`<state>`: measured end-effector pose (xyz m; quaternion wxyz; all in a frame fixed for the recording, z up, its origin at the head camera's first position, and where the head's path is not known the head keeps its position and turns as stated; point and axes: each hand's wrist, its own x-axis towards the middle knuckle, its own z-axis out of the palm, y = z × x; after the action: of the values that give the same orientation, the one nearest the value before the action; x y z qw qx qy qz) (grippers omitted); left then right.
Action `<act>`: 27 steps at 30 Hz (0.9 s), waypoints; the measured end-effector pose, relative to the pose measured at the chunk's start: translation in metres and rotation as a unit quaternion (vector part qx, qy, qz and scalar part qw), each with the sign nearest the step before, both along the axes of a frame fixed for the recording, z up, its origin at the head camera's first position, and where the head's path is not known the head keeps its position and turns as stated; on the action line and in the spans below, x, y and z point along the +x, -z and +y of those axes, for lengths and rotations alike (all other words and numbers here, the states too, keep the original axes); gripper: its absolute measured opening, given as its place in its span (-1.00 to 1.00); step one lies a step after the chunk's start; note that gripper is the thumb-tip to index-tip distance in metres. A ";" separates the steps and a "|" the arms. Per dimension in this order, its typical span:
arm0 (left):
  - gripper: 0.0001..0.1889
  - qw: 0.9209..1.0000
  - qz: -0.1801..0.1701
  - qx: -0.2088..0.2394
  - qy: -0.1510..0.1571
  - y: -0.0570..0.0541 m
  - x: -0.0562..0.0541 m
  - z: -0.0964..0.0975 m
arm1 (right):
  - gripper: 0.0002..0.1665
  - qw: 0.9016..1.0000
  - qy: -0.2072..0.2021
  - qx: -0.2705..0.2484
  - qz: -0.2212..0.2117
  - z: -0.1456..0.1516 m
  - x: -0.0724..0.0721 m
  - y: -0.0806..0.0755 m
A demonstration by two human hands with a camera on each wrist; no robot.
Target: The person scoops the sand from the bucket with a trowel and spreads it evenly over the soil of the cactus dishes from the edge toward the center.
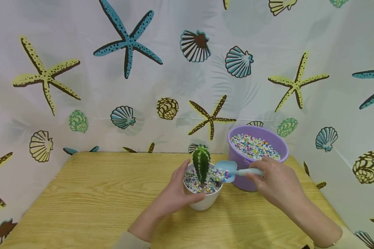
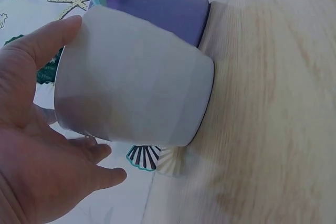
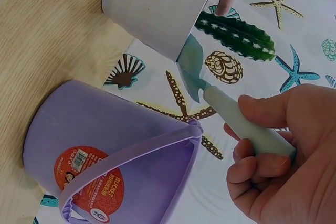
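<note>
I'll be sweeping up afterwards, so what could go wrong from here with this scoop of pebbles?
Some pebbles could spill onto the table, since the loaded blue scoop sits right at the rim of the white pot. The scoop might also nudge the cactus, which stands close to it. The left hand steadies the pot from one side, so a push might tilt it.

The head view looks down-forward over the bare left hand (image 1: 176,194) and right hand (image 1: 277,178); wrist views, close behind each, share a round white pot (image 2: 136,80) and purple plastic bucket (image 3: 97,116).
</note>
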<state>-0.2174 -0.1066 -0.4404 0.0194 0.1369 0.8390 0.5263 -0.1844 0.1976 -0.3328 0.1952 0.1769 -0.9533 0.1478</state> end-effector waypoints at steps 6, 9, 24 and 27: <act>0.37 1.000 0.007 -0.006 -0.020 0.003 -0.001 0.005 | -0.81 1.000 0.000 0.003 0.005 0.001 0.001 0.000; 0.38 1.000 0.009 -0.003 -0.028 0.006 -0.001 0.008 | -0.82 1.000 -0.004 0.003 0.011 0.000 0.002 0.000; 0.39 0.999 0.018 -0.003 -0.027 0.009 -0.004 0.010 | -0.81 1.000 0.001 0.014 0.016 -0.002 0.004 -0.001; 0.37 1.000 0.015 0.009 -0.012 0.008 -0.004 0.008 | -0.81 1.000 0.001 0.016 0.021 -0.003 0.004 -0.001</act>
<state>-0.2210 -0.0990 -0.4480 -0.0003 0.1347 0.8361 0.5317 -0.1808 0.1950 -0.3318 0.2124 0.1823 -0.9514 0.1285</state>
